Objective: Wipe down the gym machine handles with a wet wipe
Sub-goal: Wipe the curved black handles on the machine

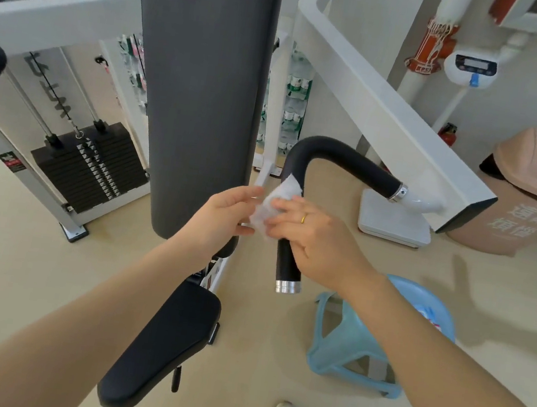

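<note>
Wet wipe (275, 204) on handle (288, 261), both hands pinching

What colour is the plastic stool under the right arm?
Light blue stool, seen in the head view, the only one.

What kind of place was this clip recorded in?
Most likely a gym or fitness room. A weight stack on cables sits at left, a padded seat and tall back pad belong to a white-framed machine, and its black curved handle is being wiped.
</note>
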The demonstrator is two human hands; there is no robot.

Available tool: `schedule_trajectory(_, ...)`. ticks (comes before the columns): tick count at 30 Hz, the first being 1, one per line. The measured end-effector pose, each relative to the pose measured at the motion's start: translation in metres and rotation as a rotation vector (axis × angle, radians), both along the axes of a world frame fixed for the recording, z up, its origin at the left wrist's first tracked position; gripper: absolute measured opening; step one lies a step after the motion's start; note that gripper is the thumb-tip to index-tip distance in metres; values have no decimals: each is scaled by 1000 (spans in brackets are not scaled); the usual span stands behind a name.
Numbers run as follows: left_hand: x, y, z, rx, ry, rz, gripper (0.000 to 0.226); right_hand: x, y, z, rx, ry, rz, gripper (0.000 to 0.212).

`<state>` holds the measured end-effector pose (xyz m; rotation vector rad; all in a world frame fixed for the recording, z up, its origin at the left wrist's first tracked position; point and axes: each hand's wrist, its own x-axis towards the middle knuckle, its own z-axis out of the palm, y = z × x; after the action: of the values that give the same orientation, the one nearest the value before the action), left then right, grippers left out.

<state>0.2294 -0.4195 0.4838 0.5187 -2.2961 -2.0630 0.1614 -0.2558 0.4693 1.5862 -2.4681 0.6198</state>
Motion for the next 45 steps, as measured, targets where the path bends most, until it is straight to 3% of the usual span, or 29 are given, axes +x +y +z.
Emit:
schedule_trajectory(3, 21, -10, -4, -7, -23, -16, 33, 30, -5, 7, 308, 114, 61, 35)
schedule_trajectory(5, 34, -14, -5, -39, -27, -48, 30, 46, -15, 17, 448, 26, 38, 30)
schedule_trajectory(8, 55, -20, -3, -39, -5, -69, 27, 63, -30, 31, 218, -270, -140, 37)
schedule_trajectory(10, 71, -26, -2, -41, 23, -86, 26, 73, -42, 32, -18, -418, -171, 33)
schedule_trajectory(13, 95, -36, -6, -52, 52, -55, 22, 89, -60, 22, -182, -612, -198, 25)
schedule_trajectory(17, 126, -59, -17, -95, 25, 100, 17, 113, -86, 4, -276, -884, -308, 18)
schedule_trajectory(20, 145, -83, -19, -139, 18, 144, 8, 131, -107, -5, -221, -1185, -247, 8)
schedule_trajectory(24, 156, -132, -13, -212, 35, 111, 6, 143, -157, -1, -304, -1304, -247, 6)
schedule_trajectory(34, 183, -337, 13, -373, 76, -1, 3, 171, -357, 8, -569, -1356, -403, 5)
schedule_trajectory(42, 149, -446, 39, -549, 194, 29, 12, 135, -449, 33, -712, -1102, -573, 5)
schedule_trajectory(45, 123, -488, 43, -699, 202, 54, 15, 108, -482, 42, -712, -973, -639, 6)
